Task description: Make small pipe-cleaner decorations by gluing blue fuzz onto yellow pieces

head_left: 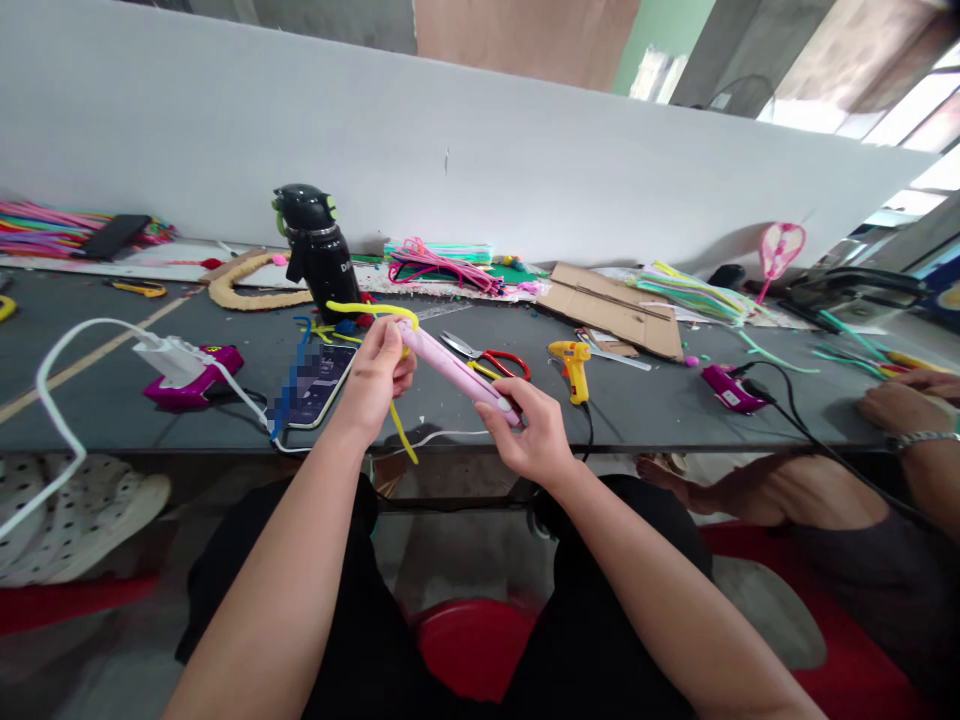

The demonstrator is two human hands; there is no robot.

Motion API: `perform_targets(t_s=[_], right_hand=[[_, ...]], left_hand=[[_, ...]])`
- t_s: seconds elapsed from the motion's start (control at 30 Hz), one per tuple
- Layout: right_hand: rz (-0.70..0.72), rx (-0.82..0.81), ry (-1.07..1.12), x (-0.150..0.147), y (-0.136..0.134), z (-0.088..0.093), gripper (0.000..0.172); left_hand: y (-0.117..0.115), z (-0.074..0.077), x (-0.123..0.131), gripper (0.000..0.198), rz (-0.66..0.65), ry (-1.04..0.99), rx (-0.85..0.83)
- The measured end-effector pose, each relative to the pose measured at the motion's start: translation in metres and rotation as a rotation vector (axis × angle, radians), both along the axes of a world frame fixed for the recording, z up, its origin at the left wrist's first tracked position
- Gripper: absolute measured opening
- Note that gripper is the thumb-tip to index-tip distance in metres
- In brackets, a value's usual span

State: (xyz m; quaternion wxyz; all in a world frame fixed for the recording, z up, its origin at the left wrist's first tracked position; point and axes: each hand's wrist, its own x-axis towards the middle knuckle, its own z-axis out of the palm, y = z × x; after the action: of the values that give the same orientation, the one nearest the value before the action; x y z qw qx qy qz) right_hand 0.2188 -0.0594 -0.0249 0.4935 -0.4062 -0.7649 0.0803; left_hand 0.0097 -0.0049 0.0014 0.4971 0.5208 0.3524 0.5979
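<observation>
My right hand [531, 425] is closed round the lower end of a slim pink hair straightener [454, 375], which slants up to the left. A dark slit runs along its side. At its upper end my left hand [384, 365] pinches a yellow pipe cleaner [367, 308]; one end curves left above the fingers, and a yellow length hangs below them past the table edge. My fingers hide how the pipe cleaner meets the straightener's tip. Just beyond lie red-handled scissors [504, 364], partly behind the straightener.
A phone [322, 388], black bottle [322, 260] and purple power socket [196, 378] stand left. To the right are a yellow glue gun [573, 368], cardboard [611, 308] and another purple socket [733, 388]. Pipe cleaner bundles [442, 262] lie behind. A co-worker's hand [904, 410] rests far right.
</observation>
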Motion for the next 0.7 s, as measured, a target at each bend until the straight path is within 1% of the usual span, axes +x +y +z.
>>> perform_targets(t_s=[0.17, 0.27, 0.37, 0.53, 0.7], right_hand=[[0.011, -0.014, -0.021, 0.0001, 0.0002, 0.0000, 0.018], [0.009, -0.004, -0.022, -0.0001, 0.0005, 0.0003, 0.019], [0.010, 0.000, -0.020, -0.0003, 0.0007, 0.0004, 0.018], [0.006, -0.015, -0.022, -0.0008, 0.0007, -0.0010, 0.018], [0.010, -0.022, -0.021, -0.0013, 0.0000, -0.0021, 0.018]], left_hand=[[0.0040, -0.0066, -0.0051, 0.029, 0.032, 0.008, 0.051], [0.0061, -0.0085, -0.0054, 0.027, 0.057, -0.035, 0.044], [0.0065, -0.0073, -0.0034, 0.026, 0.081, -0.059, 0.017], [0.0047, -0.0044, -0.0012, 0.027, 0.060, -0.056, -0.001], [0.0033, -0.0046, -0.0012, 0.026, 0.041, -0.074, 0.003]])
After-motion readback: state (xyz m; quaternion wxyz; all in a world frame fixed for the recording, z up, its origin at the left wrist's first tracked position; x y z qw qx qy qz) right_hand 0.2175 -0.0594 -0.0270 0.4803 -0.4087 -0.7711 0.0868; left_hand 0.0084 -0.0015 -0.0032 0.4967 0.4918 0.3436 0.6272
